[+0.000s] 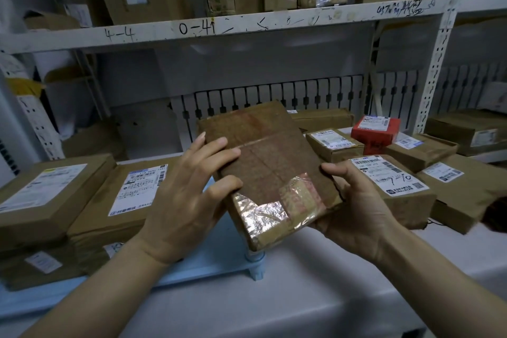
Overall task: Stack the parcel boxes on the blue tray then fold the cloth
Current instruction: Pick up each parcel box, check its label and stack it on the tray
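A flat brown parcel box [270,164] with shiny tape at its near corner hangs tilted in mid-air above the blue tray [219,252]. My left hand [189,197] grips its left edge, fingers curled over the top face. My right hand [354,208] holds its right edge from below, thumb on the rim. Several labelled brown boxes [129,200] lie stacked on the tray's left part. No cloth shows in view.
More labelled brown parcels [395,184] and a red box [374,132] lie on the white table [315,296] to the right. A white metal shelf [219,27] with cartons runs overhead, its post [436,68] at the right.
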Demonstrator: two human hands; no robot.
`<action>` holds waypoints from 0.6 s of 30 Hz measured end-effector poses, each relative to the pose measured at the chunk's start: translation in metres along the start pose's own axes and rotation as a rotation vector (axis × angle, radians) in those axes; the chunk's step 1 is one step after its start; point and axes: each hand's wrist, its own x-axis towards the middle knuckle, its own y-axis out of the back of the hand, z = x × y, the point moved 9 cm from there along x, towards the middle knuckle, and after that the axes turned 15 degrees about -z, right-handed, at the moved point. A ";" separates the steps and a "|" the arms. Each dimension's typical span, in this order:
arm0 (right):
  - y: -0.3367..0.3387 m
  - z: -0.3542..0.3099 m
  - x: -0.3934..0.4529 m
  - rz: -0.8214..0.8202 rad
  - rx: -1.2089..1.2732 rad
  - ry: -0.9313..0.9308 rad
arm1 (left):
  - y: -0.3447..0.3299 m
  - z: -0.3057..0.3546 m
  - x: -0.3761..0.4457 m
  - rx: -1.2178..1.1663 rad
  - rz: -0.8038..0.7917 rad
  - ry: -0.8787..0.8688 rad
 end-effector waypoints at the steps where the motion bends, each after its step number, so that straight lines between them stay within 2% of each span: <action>1: 0.000 0.000 0.000 -0.001 -0.005 0.000 | 0.000 0.001 0.000 0.008 -0.005 -0.002; 4: 0.008 -0.002 -0.001 0.035 -0.003 0.018 | -0.001 0.002 0.004 0.022 -0.037 -0.012; 7: 0.013 -0.003 0.002 0.021 0.031 0.030 | -0.002 -0.003 0.011 -0.140 -0.091 0.058; 8: 0.014 -0.002 0.004 0.022 0.028 0.024 | -0.002 -0.011 0.013 -0.248 -0.099 0.164; 10: 0.019 -0.003 0.006 0.067 -0.004 0.017 | -0.005 -0.031 0.007 -0.585 -0.072 0.493; 13: 0.024 -0.006 0.005 0.152 -0.160 0.031 | -0.028 -0.050 -0.008 -1.034 0.012 0.885; 15: 0.023 -0.011 0.006 0.190 -0.262 0.067 | -0.044 -0.056 -0.016 -1.251 0.038 1.055; 18: 0.017 -0.016 0.005 0.193 -0.379 0.087 | -0.058 -0.047 -0.021 -1.525 -0.022 1.182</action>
